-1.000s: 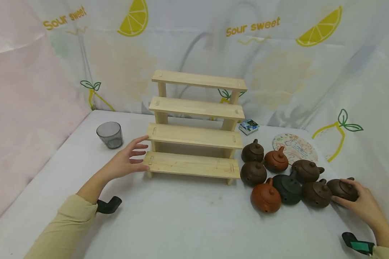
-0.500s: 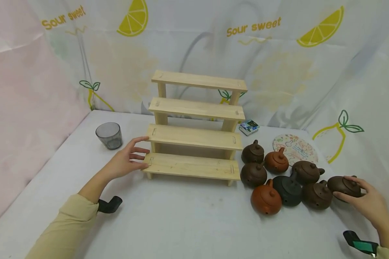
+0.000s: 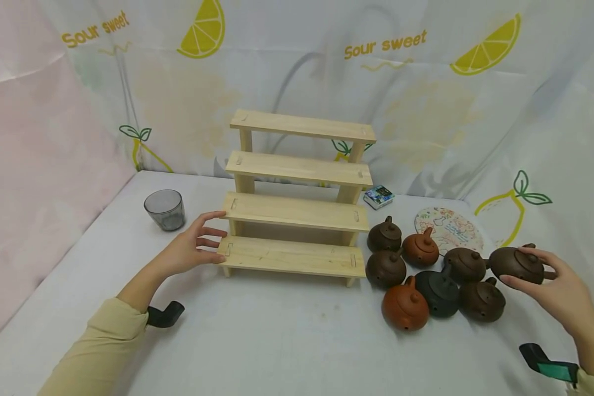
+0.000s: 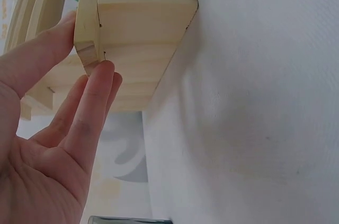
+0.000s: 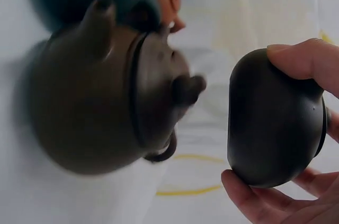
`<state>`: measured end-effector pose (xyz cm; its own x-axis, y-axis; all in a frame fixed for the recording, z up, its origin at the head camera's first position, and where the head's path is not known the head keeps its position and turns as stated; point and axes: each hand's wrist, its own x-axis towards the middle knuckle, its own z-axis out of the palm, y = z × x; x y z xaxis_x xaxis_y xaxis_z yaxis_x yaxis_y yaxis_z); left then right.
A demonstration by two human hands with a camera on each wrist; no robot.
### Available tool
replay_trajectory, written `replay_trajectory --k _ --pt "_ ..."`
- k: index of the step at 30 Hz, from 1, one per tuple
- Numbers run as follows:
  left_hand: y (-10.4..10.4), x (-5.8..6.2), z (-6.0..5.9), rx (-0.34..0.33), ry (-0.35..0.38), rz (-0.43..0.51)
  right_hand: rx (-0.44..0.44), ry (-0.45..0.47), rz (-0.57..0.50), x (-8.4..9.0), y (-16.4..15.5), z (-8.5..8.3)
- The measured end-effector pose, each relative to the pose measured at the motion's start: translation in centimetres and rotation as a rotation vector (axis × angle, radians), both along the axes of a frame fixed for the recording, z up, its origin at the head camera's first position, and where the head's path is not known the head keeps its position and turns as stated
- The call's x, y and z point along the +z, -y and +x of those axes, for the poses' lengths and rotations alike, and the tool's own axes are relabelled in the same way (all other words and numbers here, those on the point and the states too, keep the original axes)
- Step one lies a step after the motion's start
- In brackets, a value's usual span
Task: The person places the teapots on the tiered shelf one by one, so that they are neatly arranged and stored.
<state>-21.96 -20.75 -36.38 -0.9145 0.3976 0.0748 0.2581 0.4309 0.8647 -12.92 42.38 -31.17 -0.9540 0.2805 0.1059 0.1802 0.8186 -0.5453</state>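
My right hand (image 3: 561, 291) pinched a brown teapot (image 3: 513, 266) above the bench (image 3: 287, 341), hiding part of it; my left hand (image 3: 187, 250) pinched the left end of the rack (image 3: 292, 256). The other teapots (image 3: 438, 294) crowded to its right, partly hiding a disc (image 3: 447, 226); my right wrist view blurred one. The glass (image 3: 166, 211), cut off in my left wrist view, stood near the bench's left edge. The bench spread wide in front.

A see-through grey tumbler (image 3: 165, 213) stands at the left of the head frame. Right of centre lie a small blue-and-white rectangular box (image 3: 378, 197) and a round flower-patterned mat (image 3: 446, 226); a white lemon-printed cloth (image 3: 287, 60) fills the top.
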Motion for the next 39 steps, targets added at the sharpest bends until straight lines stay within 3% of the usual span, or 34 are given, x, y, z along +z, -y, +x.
replay_trajectory --k 20,39 --pt "0.0 -0.1 0.3 -0.004 -0.007 0.004 0.307 -0.133 0.005 4.3 7.9 -3.2" --pt "0.0 -0.1 0.3 -0.004 -0.019 0.005 0.462 -0.155 -0.055 6.8 13.7 -6.1"
